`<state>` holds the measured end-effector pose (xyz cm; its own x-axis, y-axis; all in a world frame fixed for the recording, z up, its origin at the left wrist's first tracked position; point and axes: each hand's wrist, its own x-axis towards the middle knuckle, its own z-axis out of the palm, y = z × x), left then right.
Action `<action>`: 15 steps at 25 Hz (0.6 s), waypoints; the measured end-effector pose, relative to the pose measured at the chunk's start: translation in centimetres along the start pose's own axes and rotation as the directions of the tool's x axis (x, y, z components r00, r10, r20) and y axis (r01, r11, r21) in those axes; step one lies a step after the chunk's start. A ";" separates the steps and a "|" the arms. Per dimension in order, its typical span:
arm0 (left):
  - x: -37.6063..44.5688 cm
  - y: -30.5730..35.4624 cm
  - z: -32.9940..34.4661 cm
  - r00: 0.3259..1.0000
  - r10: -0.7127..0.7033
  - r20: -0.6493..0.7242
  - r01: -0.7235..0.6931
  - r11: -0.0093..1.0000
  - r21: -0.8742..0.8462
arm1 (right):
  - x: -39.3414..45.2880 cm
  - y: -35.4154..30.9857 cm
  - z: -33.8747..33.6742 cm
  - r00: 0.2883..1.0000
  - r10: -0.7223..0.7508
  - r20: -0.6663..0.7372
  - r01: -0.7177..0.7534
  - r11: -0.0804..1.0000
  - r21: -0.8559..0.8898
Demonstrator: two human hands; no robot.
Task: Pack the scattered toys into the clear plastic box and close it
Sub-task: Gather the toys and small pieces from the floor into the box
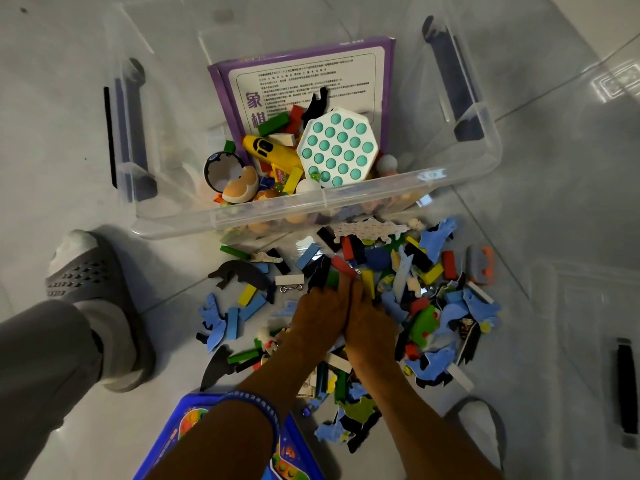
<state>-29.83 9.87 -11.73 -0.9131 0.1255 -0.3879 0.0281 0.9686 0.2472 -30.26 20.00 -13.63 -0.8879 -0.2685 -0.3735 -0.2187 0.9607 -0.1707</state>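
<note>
Clear plastic box (346, 202) stands open on the tiled floor (69, 168), partly filled: a purple game board (304, 74) leaning upright, a teal-and-white pop-it toy (337, 147), a yellow toy plane (266, 150). Scattered toys (433, 299), foam shapes and coloured blocks, lie heaped on the floor just before the box. Left hand (318, 315) and right hand (370, 327) press side by side, palms down, into the heap. Whether either grip holds a piece cannot be told. A grey slipper (90, 282) stands left.

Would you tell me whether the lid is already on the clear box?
No, the clear plastic box stands open, with the pop-it toy lying uncovered inside.
</note>
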 end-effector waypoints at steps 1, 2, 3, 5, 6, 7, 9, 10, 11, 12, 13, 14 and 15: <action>-0.1 0.0 -0.2 1.000 -0.009 0.027 0.009 1.000 0.017 | 0.1 0.0 -0.1 1.000 -0.023 -0.021 0.022 0.999 -0.033; -0.1 -0.1 -0.5 0.998 -0.023 0.062 0.022 1.000 0.018 | 0.3 0.0 -0.1 0.998 -0.042 -0.041 0.040 0.998 -0.052; -0.1 -0.1 -0.6 0.995 -0.032 0.097 0.031 0.999 0.009 | 0.5 0.1 -0.3 0.997 -0.058 -0.053 0.055 0.997 -0.055; -0.3 -0.4 -0.8 0.986 -0.039 0.161 0.042 0.999 -0.014 | 0.9 0.2 -0.4 0.988 -0.119 -0.098 0.111 0.991 -0.076; -0.5 -0.6 -0.8 0.983 -0.044 0.177 0.048 0.999 -0.023 | 1.0 0.2 -0.5 0.983 -0.149 -0.104 0.139 0.985 -0.099; -0.6 -0.7 -0.5 0.981 -0.047 0.188 0.051 0.999 -0.018 | 1.2 0.2 -0.8 0.984 -0.150 -0.093 0.140 0.985 -0.105; -1.2 -0.6 0.3 0.976 -0.058 0.212 0.061 0.998 -0.009 | 1.9 0.1 -1.6 0.998 -0.056 -0.041 0.055 0.998 -0.021; -1.4 -0.5 0.5 0.979 -0.053 0.195 0.057 0.998 -0.012 | 2.2 0.1 -2.0 1.000 -0.009 0.006 0.009 0.994 0.110; -1.6 -0.6 0.8 0.984 -0.044 0.172 0.047 0.999 -0.015 | 2.4 0.2 -2.3 0.999 0.028 0.022 -0.033 0.955 0.293; -1.6 -0.6 0.7 0.988 -0.043 0.148 0.048 0.998 -0.029 | 2.4 0.3 -2.6 0.997 0.061 0.054 -0.079 0.885 0.459; -1.6 -0.6 0.5 0.988 -0.048 0.146 0.053 0.998 -0.033 | 2.3 0.5 -3.1 0.993 0.086 0.079 -0.116 0.789 0.603; -1.6 -0.6 0.2 0.985 -0.062 0.159 0.073 0.995 -0.063 | 2.0 1.0 -3.4 0.987 0.113 0.115 -0.161 0.682 0.714; -1.7 -0.7 -0.1 0.980 -0.110 0.168 0.135 0.980 -0.148 | 1.6 1.3 -3.6 0.975 0.143 0.170 -0.222 0.553 0.803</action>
<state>-28.37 8.95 -11.19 -0.8294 0.0528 -0.5561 -0.1559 0.9341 0.3212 -33.45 21.10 -11.14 -0.8280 -0.1358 -0.5440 0.4012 0.5343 -0.7440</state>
